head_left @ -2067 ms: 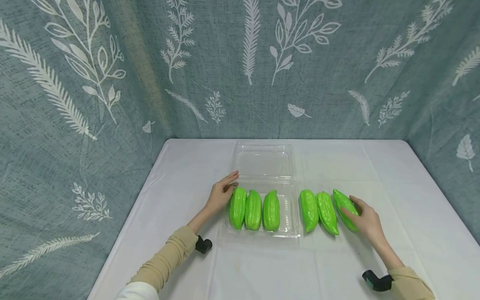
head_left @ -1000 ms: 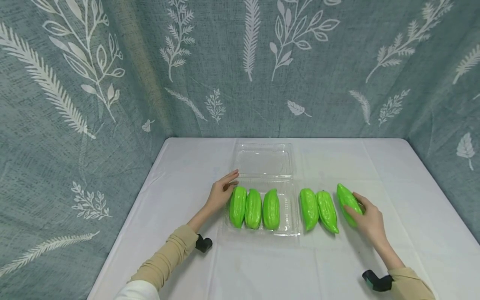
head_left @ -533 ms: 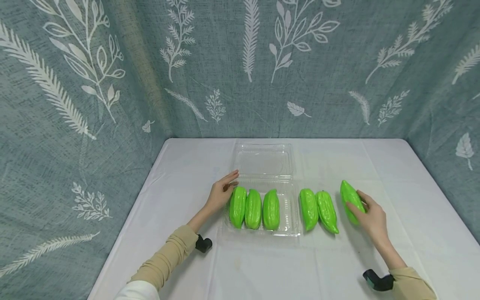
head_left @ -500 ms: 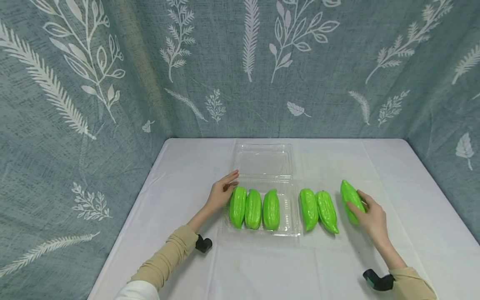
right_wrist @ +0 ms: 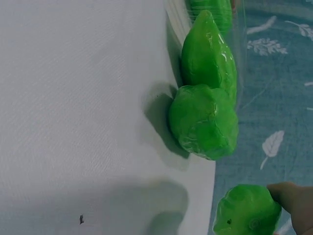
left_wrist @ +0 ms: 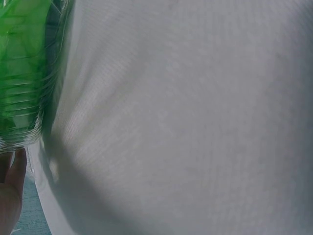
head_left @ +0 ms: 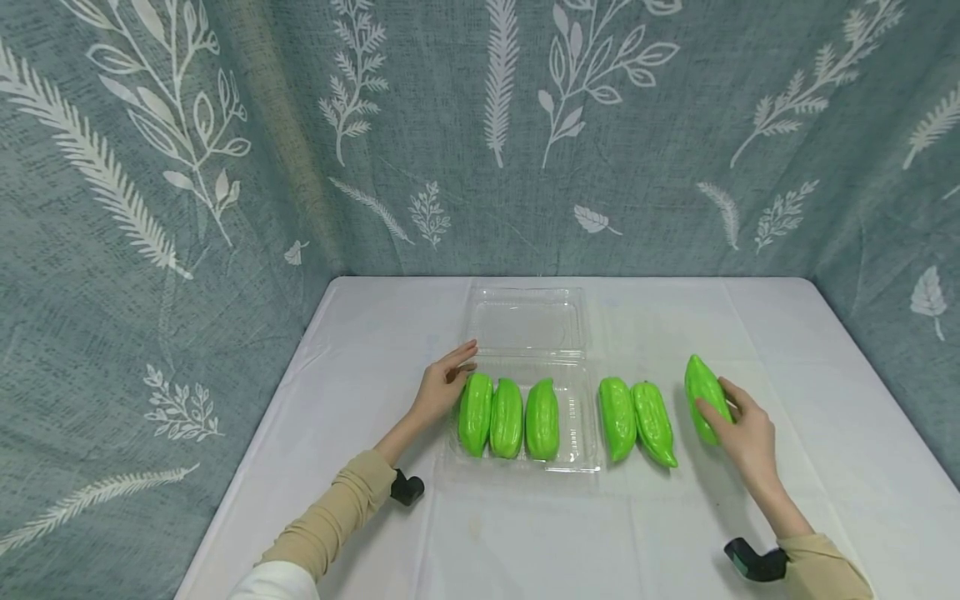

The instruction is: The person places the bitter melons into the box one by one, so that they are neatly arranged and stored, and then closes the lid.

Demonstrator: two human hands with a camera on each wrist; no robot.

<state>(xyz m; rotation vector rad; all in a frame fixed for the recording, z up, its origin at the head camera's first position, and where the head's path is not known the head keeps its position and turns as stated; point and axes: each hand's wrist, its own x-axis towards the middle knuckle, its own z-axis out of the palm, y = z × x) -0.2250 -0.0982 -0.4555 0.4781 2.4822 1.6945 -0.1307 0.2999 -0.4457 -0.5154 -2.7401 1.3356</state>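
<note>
A green ribbed bitter melon (head_left: 703,398) with a smooth, shiny skin is gripped between the thumb and fingers of my right hand (head_left: 746,433). In the right wrist view the held melon (right_wrist: 248,210) hangs clear of the cloth, its end facing the camera. My left hand (head_left: 437,390) rests with extended fingers at the left edge of a clear plastic clamshell box (head_left: 577,425). Three bitter melons (head_left: 507,419) lie side by side in that box's base. Between the box and my right hand, two more melons (head_left: 618,419) lie on the cloth.
The box's lid (head_left: 527,321) is folded back flat behind its base. White cloth covers the table (head_left: 525,533), and a blue-green leaf-patterned curtain (head_left: 465,142) hangs behind it and along both sides. A black wrist-worn device (head_left: 753,562) sits by each sleeve.
My right hand has carried its bitter melon away from the two on the cloth, slightly rightward and toward the back. My left hand and the box stay put.
</note>
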